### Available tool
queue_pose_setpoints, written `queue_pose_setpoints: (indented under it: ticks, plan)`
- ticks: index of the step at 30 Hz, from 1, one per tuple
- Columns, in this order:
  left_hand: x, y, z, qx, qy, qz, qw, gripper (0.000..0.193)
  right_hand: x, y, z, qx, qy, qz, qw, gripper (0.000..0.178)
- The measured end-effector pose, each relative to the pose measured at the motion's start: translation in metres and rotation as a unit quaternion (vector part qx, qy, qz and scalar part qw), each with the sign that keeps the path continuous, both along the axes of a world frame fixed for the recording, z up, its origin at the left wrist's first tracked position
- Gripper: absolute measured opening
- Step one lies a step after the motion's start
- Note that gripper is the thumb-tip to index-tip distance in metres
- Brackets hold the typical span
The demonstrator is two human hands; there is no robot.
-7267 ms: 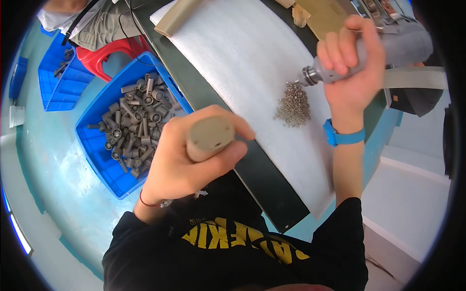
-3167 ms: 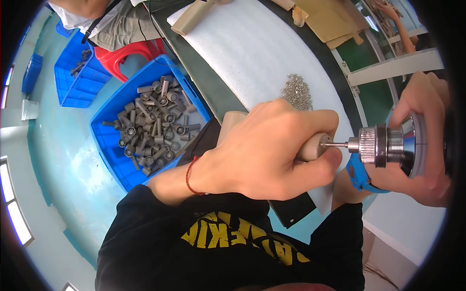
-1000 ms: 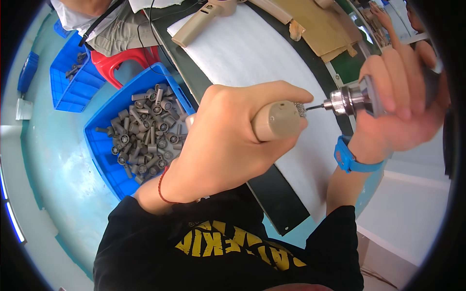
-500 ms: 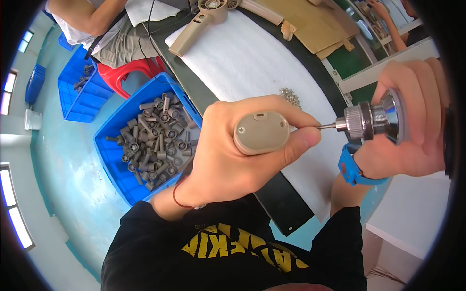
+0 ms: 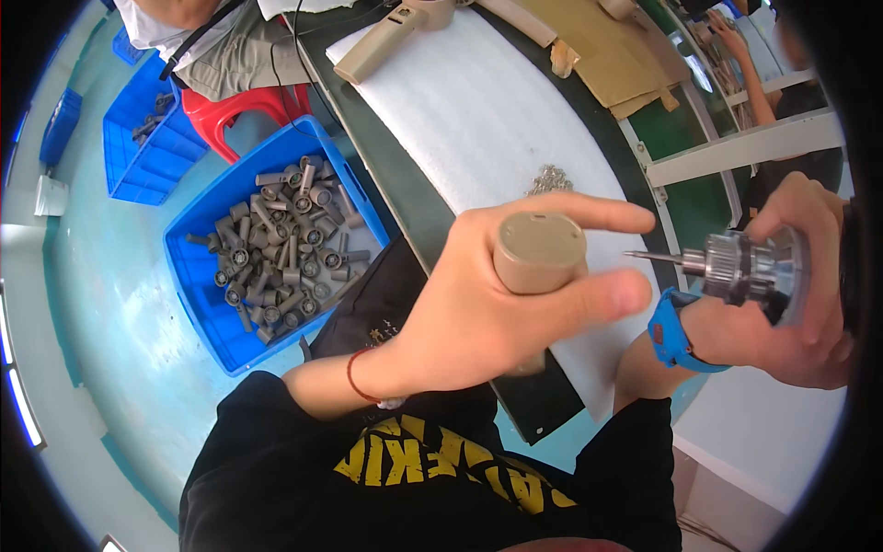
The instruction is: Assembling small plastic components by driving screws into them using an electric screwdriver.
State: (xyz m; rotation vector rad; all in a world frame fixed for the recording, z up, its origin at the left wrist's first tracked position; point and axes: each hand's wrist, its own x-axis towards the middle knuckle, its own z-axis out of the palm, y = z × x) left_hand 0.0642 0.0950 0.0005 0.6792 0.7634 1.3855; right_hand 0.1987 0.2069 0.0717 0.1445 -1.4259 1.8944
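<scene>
My left hand (image 5: 460, 313) wraps its lower fingers round a beige handheld fan (image 5: 541, 258), whose oval handle end faces up at me. The thumb and forefinger of that hand are spread apart, with nothing visible between them. To the right, my right hand (image 5: 809, 267) grips an electric screwdriver (image 5: 740, 267) with a silver collar. Its thin bit points left toward the gap between my left thumb and forefinger, touching neither. Small holes show faintly on the handle's end; whether screws sit in them is too blurred to tell. The fan's head is hidden below my hand.
Small screws (image 5: 550, 180) lie heaped on the white foam sheet (image 5: 478, 101) covering the bench. Another beige fan (image 5: 382, 46) rests at its far end, near cardboard (image 5: 598, 55). A blue crate (image 5: 202, 304) full of fans stands at left. A person sits on a red stool (image 5: 216, 115).
The screwdriver bit has come away from my left fingertips, and my right hand has shifted right and down. My left thumb and forefinger have parted; that hand and the fan have moved right.
</scene>
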Motion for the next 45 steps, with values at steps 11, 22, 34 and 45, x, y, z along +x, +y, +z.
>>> queue_pose_setpoints:
  ticks: [11, 22, 34, 45]
  plan:
    - [-0.005, 0.000, -0.025, 0.214, 0.399, 0.174, 0.875, 0.017, -0.015, -0.014, 0.002, -0.037, -0.024, -0.010, 0.999, 0.019]
    - [-0.005, 0.002, -0.026, 0.224, 0.416, 0.195, 0.860, 0.021, -0.042, -0.016, -0.005, -0.037, -0.043, -0.009, 0.998, 0.018]
    - [-0.008, 0.002, -0.023, 0.186, 0.410, 0.179, 0.875, 0.017, -0.047, -0.023, -0.009, -0.026, -0.057, 0.008, 0.998, 0.016]
    - [-0.018, 0.018, -0.009, 0.178, 0.445, 0.128, 0.868, 0.013, -0.020, 0.007, 0.007, 0.024, 0.046, 0.003, 0.999, 0.015]
